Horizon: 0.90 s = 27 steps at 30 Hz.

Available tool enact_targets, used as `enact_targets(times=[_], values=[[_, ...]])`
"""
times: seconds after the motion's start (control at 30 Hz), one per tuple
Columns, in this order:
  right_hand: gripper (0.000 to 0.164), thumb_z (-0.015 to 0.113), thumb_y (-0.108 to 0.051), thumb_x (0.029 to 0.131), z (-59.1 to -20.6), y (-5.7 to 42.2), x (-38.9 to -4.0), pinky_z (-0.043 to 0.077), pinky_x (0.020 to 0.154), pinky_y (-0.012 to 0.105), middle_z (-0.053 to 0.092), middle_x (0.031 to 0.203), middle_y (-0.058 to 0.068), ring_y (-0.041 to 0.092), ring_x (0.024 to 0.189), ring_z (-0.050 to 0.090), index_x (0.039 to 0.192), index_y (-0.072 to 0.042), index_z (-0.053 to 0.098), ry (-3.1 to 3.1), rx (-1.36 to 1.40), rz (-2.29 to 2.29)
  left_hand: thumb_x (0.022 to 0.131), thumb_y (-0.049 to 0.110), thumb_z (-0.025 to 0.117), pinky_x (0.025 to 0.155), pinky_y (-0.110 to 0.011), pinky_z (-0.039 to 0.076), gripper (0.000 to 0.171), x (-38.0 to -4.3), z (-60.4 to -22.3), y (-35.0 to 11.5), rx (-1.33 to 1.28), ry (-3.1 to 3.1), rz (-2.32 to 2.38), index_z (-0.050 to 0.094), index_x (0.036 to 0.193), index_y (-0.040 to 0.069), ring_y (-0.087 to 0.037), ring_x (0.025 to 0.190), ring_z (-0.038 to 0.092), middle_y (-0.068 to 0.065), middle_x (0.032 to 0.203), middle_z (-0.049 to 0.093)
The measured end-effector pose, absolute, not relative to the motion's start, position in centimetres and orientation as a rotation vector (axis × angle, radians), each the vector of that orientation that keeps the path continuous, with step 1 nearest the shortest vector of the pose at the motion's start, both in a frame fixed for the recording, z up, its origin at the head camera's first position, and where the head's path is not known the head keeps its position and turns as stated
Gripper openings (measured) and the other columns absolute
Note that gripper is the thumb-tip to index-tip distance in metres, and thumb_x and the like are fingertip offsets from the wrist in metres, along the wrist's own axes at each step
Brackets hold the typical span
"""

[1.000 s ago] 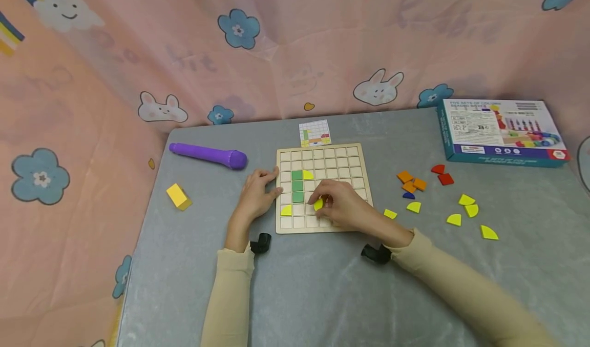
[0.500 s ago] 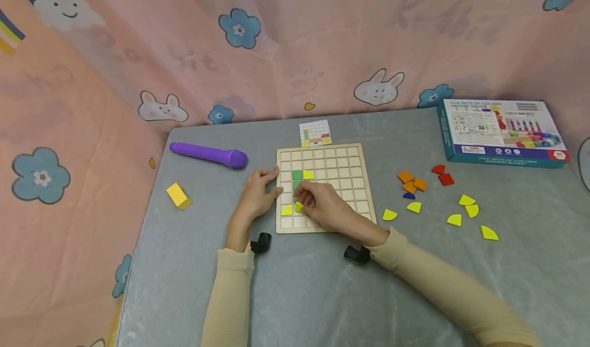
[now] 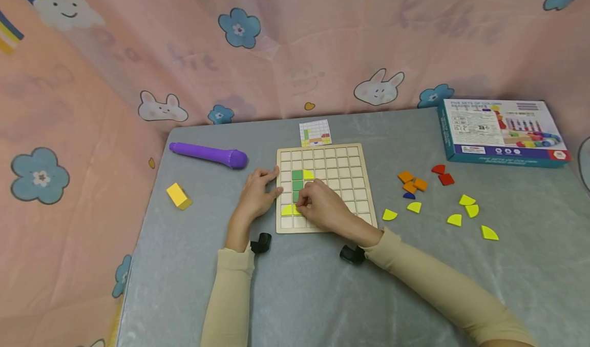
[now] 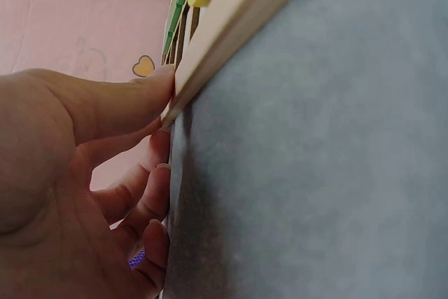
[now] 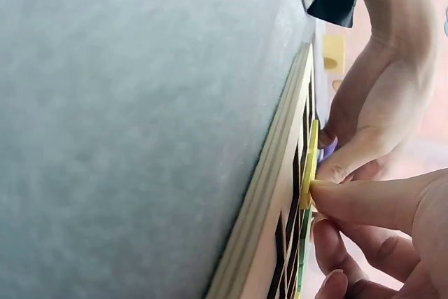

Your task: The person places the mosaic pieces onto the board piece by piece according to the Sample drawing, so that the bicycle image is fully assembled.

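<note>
A square wooden grid board (image 3: 345,183) lies on the table. My left hand (image 3: 255,193) steadies its left edge, thumb on the rim and bent fingers along the side in the left wrist view. Over the board's lower left, my right hand (image 3: 328,208) pinches a yellow quarter-circle tile (image 5: 309,173), its thumb tip at the tile's edge. That tile sits low on the grid, partly hidden by fingers, beside another yellow tile (image 3: 287,210). Above stand stacked green square tiles (image 3: 297,185), with a third yellow tile (image 3: 308,174) right of the top one.
Behind the board lies a pattern card (image 3: 315,133). Loose orange tiles (image 3: 405,176), red tiles (image 3: 445,179), a blue tile (image 3: 408,196) and several yellow tiles (image 3: 454,220) lie right, before a box (image 3: 504,131). A purple toy microphone (image 3: 207,155) and yellow block (image 3: 178,197) lie left.
My right hand has moved left across the board with the yellow tile and lowered it beside the lower-left yellow tile. The left hand has stayed at the board's edge.
</note>
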State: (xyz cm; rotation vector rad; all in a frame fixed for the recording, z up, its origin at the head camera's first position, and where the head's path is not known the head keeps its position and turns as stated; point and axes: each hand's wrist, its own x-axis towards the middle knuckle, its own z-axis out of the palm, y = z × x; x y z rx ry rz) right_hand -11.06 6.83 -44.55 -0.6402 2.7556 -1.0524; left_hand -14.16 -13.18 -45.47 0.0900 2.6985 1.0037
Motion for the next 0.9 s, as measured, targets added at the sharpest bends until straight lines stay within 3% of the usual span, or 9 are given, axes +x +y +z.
enact_targets(times=[0.4,0.63,0.8,0.9], values=[[0.008,0.08,-0.013,0.091,-44.3,11.3,-10.3,0.049,0.08,0.037,0.066,0.09,-0.001,0.019,0.091,0.055,0.087,-0.017,0.076,2.776,-0.497,-0.994,0.105,0.023,0.068,0.123,-0.053,0.032,0.061,-14.2,-45.5,-13.2,0.072,2.682,1.009,0.045,0.161,0.018,-0.034,0.143,0.041,-0.015,0.154,0.049],[0.004,0.079,-0.015,0.095,-44.7,18.0,-9.3,0.048,0.083,0.041,0.067,0.101,0.007,0.025,0.096,0.056,0.097,-0.012,0.076,2.78,-0.401,-1.015,0.105,0.023,0.068,0.123,-0.054,0.031,0.062,-14.2,-45.4,-13.0,0.074,2.682,1.011,0.044,0.162,0.018,-0.034,0.145,0.041,-0.015,0.154,0.048],[0.011,0.08,-0.013,0.095,-44.8,21.6,-8.0,0.048,0.093,0.051,0.07,0.11,0.013,0.03,0.102,0.059,0.105,-0.008,0.076,2.83,-0.317,-0.995,0.105,0.023,0.068,0.123,-0.054,0.031,0.062,-14.2,-45.5,-13.1,0.076,2.684,1.0,0.044,0.162,0.018,-0.034,0.144,0.041,-0.015,0.155,0.048],[0.015,0.081,-0.014,0.095,-44.8,23.2,-7.4,0.049,0.092,0.05,0.07,0.11,0.013,0.029,0.102,0.06,0.107,-0.006,0.077,2.83,-0.3,-0.978,0.105,0.023,0.068,0.123,-0.053,0.031,0.061,-14.2,-45.5,-13.2,0.077,2.682,1.002,0.044,0.162,0.018,-0.034,0.144,0.041,-0.015,0.155,0.048]])
